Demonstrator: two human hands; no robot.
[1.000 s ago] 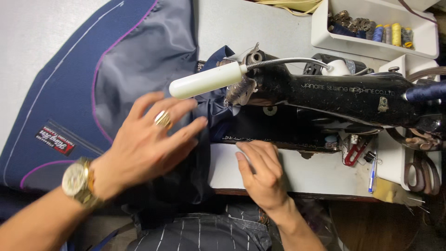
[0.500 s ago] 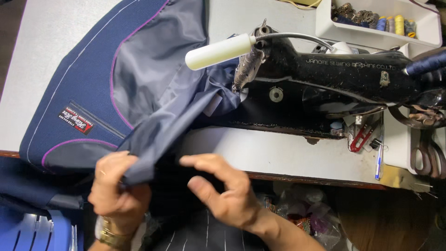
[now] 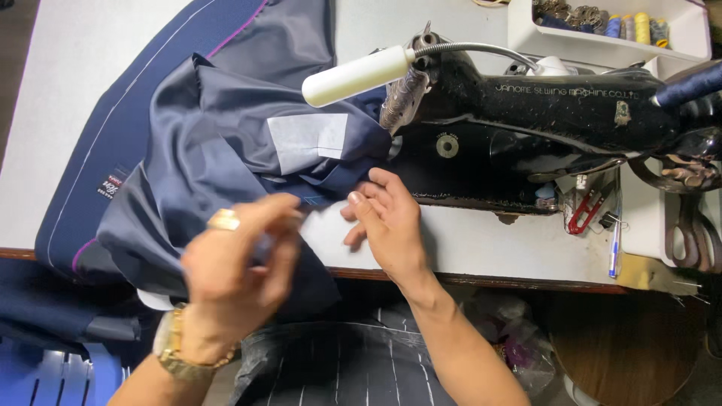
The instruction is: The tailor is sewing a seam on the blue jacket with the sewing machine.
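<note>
On the white tabletop [image 3: 68, 90] lies the navy jacket [image 3: 188, 158], grey lining up; left hand [image 3: 237, 267], blurred, curls over its near edge, grasp unclear; right hand [image 3: 387, 218] presses flat, fingers spread, beside the black sewing machine [image 3: 541, 124].

The left hand [image 3: 241, 263], blurred, pinches the navy garment [image 3: 226, 150] at the front edge of the white surface [image 3: 481, 240]. The right hand [image 3: 387, 218] lies flat on the cloth just beside the black sewing machine [image 3: 541, 120].
</note>
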